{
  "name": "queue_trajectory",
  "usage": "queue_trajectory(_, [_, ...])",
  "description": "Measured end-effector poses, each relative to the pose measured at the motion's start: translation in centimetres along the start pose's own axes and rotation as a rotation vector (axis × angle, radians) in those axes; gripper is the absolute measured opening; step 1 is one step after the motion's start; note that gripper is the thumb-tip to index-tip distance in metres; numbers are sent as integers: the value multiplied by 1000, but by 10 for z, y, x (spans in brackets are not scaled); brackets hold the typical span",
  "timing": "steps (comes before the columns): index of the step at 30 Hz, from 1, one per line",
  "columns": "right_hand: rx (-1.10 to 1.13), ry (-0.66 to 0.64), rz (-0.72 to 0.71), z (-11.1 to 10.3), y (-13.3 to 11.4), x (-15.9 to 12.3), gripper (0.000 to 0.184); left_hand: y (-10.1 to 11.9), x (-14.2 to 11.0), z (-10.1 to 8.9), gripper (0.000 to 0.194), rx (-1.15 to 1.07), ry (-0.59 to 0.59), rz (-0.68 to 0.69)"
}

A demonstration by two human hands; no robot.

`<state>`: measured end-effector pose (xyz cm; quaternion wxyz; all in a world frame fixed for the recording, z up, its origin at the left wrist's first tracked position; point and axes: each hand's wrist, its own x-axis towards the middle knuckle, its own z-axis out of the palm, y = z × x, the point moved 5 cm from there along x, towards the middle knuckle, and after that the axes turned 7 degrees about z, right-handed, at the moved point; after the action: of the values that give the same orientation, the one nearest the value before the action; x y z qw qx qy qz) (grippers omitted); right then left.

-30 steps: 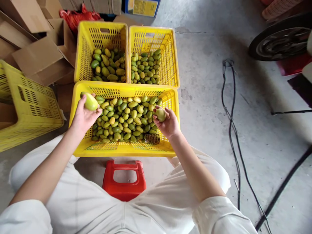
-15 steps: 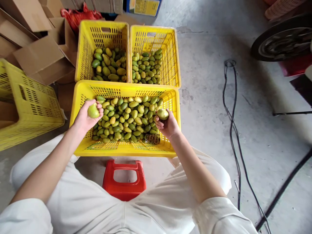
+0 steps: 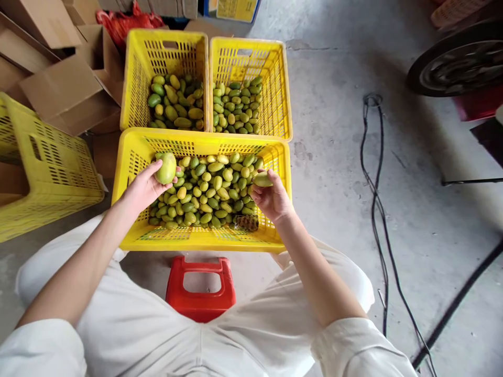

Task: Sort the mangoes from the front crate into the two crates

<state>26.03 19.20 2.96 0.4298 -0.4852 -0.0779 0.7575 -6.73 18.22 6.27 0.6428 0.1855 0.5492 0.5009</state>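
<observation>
My left hand point(image 3: 148, 183) is closed around a large yellow-green mango point(image 3: 166, 168), above the left side of the near yellow crate point(image 3: 204, 244). Over that crate's right side, my right hand point(image 3: 275, 198) grips a smaller green mango point(image 3: 263, 180) between thumb and fingers. Many small green and yellow mangoes point(image 3: 208, 191) lie in the near crate below both hands. A brown patterned wrapper or piece point(image 3: 247, 223) rests among them at the lower right; I cannot make out what it is.
Behind stand two more yellow crates, the left one point(image 3: 124, 78) and the right one point(image 3: 287, 89), both with mangoes. Another yellow crate point(image 3: 58, 167) and cardboard boxes point(image 3: 63, 94) are at the left. A red stool point(image 3: 200, 309) sits between my legs. Black cables point(image 3: 371, 193) cross the floor.
My left hand has moved right and turned the large mango in its fingers. My right hand has stayed near the same spot, turning the smaller mango so its long side shows.
</observation>
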Motion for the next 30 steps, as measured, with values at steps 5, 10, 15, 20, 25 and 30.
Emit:
queue_trajectory(5, [51, 39, 34, -10, -1, 5, 41, -3, 7, -13, 27, 14, 38, 78])
queue_trajectory(10, [85, 49, 26, -12, -2, 6, 36, -3, 6, -8, 30, 59, -19, 116])
queue_trajectory(15, [40, -24, 27, -2, -5, 4, 44, 2, 6, -5, 13, -14, -61, 180])
queue_trajectory(20, [-49, -75, 24, 6, -6, -2, 48, 2, 17, -25, 21, 254, -74, 284])
queue_trajectory(25, [-81, -85, 24, 5, -6, -2, 47, -27, 51, -74, 32, 1034, 228, 213])
queue_trajectory(30, [-26, 34, 94, -2, 0, -2, 36, -66, 107, -83, 66, 1388, -1, 140])
